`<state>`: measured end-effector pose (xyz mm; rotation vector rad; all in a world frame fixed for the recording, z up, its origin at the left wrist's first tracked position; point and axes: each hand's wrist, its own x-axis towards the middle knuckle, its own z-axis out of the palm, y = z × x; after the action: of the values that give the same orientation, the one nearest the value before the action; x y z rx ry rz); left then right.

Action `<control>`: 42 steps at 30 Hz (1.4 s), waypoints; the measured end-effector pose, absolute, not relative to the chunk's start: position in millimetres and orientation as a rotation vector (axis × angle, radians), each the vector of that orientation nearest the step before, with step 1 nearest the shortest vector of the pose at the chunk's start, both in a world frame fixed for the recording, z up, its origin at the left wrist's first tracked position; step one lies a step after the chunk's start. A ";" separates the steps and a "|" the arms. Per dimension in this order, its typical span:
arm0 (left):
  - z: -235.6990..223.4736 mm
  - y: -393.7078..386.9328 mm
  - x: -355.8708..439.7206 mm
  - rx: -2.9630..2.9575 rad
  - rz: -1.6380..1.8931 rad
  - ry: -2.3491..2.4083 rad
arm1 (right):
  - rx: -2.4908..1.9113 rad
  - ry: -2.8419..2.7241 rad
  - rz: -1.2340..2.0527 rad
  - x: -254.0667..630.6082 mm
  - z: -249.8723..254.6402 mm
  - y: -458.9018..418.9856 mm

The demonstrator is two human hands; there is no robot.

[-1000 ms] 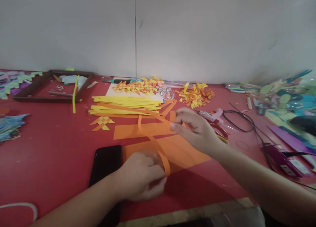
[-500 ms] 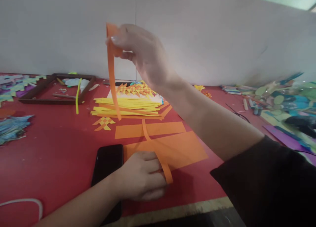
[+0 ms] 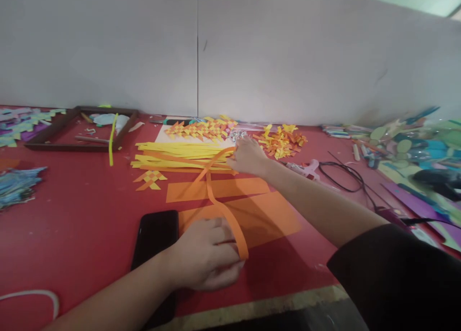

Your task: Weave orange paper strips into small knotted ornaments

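Your left grip [image 3: 211, 255] is closed, apparently pinching the near end of an orange paper strip [image 3: 236, 228] between thumb and fingers. Your right grip [image 3: 250, 156] seems closed on a second orange strip [image 3: 220, 154], though its fingertips are too blurred to be sure. That strip arches over the right part of the yellow strips [image 3: 162, 148]; whether the two orange lengths join is unclear where they come close.

Hold both lightly, I'd say: thin paper should crease under a hard squeeze. Let the right strip's bend stay loose, and lift its trailing end over the yellow ones rather than dragging them askew. Your left forearm lies across the phone [image 3: 156, 232], so pivot from the wrist there. Beneath the strips, the orange sheet [image 3: 270, 218] rests on the red desk [image 3: 90, 235]; its flat surface should help when straightening a curl.
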<state>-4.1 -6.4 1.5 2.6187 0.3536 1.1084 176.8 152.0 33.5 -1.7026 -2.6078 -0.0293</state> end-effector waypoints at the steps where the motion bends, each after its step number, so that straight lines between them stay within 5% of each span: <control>1: 1.3 -6.2 -4.0 2.612 1.100 0.358 | -1.696 -2.597 -0.104 176.8 35.6 149.2; 6: 0.1 -6.2 -3.6 2.582 1.102 0.369 | -1.363 -2.673 -0.257 159.9 37.1 139.3; 12: -1.7 -7.3 -4.1 2.591 1.038 0.432 | -0.806 -3.023 -0.073 139.0 15.8 152.7; 27: -3.4 -7.1 -2.6 2.502 1.077 0.477 | -1.167 -2.717 0.237 88.5 27.1 177.5; 34: 5.3 -6.9 -3.2 2.378 1.183 0.401 | -0.963 -2.656 0.335 87.2 24.2 161.4; 38: 9.0 -9.4 -12.6 2.088 1.395 0.514 | -0.641 -2.264 1.616 122.5 36.5 128.3; 42: 0.5 -8.6 -18.3 1.689 1.444 0.752 | -0.657 -2.183 1.928 158.5 42.3 106.8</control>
<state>-18.3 -8.6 0.5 1.6889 0.7524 1.4444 158.5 106.8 42.3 -0.6569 -2.1832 1.9284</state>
